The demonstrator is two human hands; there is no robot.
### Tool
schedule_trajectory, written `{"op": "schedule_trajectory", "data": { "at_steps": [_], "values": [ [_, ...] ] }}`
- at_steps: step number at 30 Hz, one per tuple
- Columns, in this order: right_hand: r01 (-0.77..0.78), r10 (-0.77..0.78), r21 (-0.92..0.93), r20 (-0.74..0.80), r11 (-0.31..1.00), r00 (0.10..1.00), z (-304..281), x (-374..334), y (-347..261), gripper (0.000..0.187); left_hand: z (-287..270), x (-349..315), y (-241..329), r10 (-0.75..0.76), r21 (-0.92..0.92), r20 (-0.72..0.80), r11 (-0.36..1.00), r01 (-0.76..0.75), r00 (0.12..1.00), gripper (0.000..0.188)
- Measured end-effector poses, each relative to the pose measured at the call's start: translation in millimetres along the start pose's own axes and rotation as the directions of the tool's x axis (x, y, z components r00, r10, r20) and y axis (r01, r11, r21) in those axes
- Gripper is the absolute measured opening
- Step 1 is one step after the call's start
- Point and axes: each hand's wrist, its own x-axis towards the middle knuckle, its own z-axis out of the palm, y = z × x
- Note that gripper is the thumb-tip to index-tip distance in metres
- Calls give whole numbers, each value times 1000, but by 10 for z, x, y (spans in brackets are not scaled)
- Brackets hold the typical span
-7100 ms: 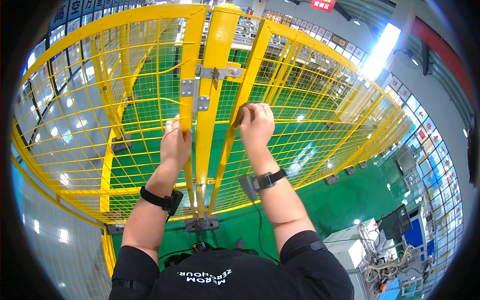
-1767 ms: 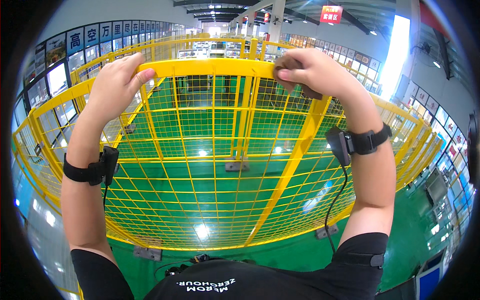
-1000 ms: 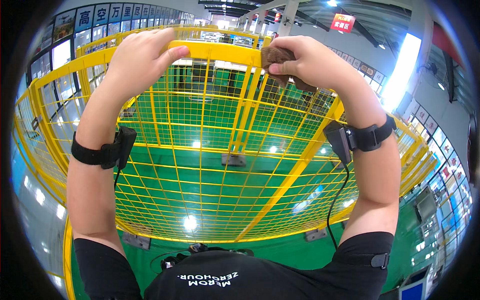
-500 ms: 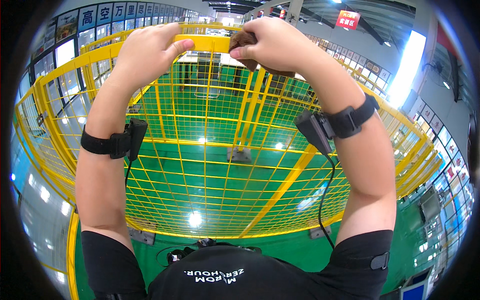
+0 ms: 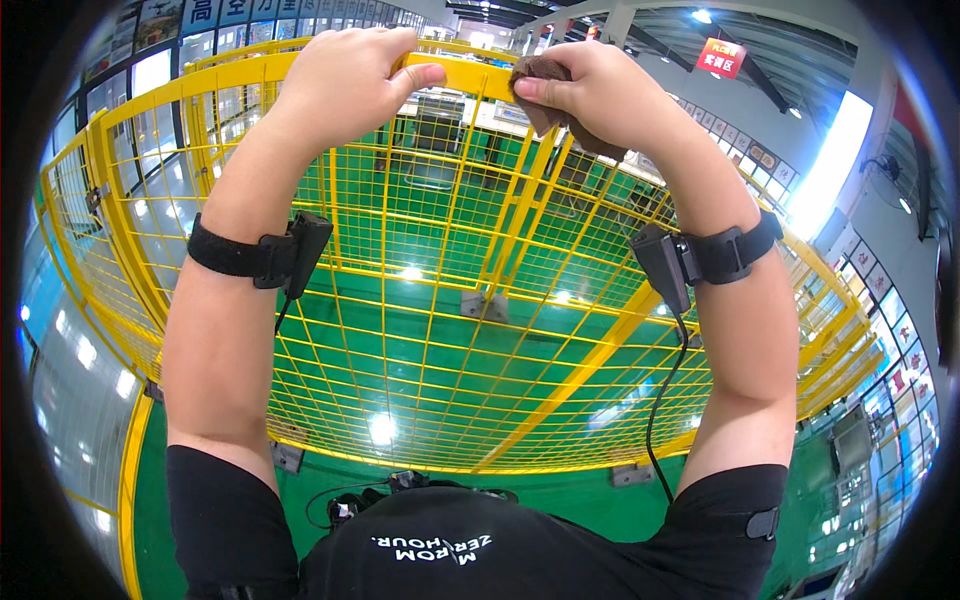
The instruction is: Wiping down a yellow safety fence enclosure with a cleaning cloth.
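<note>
A brown cloth (image 5: 541, 92) is bunched in my right hand (image 5: 610, 88), with the thumb across its near side. The cloth lies against the yellow top rail (image 5: 463, 77) of a wire-mesh fence, and part of it hangs below my fingers. Left of it, my left hand (image 5: 350, 82) is hooked over the same rail, fingers on top and thumb along the near side. The far sides of my fingers are hidden. Both arms reach forward and wear black straps with small dark devices (image 5: 312, 255).
Yellow mesh (image 5: 420, 350) spans the space before me, with a slanting yellow bar (image 5: 570, 382) below. A post foot (image 5: 485, 305) stands on the green floor beyond. Cables hang from the arm devices. Tables (image 5: 500, 115) stand behind the fence; a red sign (image 5: 721, 58) hangs overhead.
Both hands have shifted to the right along the top rail, the brown cloth moving with my right hand. The view has tilted slightly.
</note>
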Motion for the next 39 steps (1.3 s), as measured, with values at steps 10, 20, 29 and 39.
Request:
{"op": "schedule_trajectory", "data": {
  "at_steps": [10, 20, 29, 39],
  "values": [
    [-11, 45, -102, 340, 995, 939, -75, 483, -430, 38, 0, 6, -31, 18, -10, 2, 1000, -18, 1000, 45],
    [36, -12, -102, 224, 994, 975, -26, 360, -266, 43, -52, -2, -68, 26, -15, 12, 1000, -26, 1000, 50],
    [-247, 176, 208, 308, 947, 935, -519, -388, 524, 37, -57, -21, -92, 42, -29, 42, 999, -41, 998, 50],
    [-343, 271, 308, 253, 887, 929, -966, -1249, 1260, 39, -78, -8, -72, -20, -119, 118, 992, 34, 993, 53]
  ]
}}
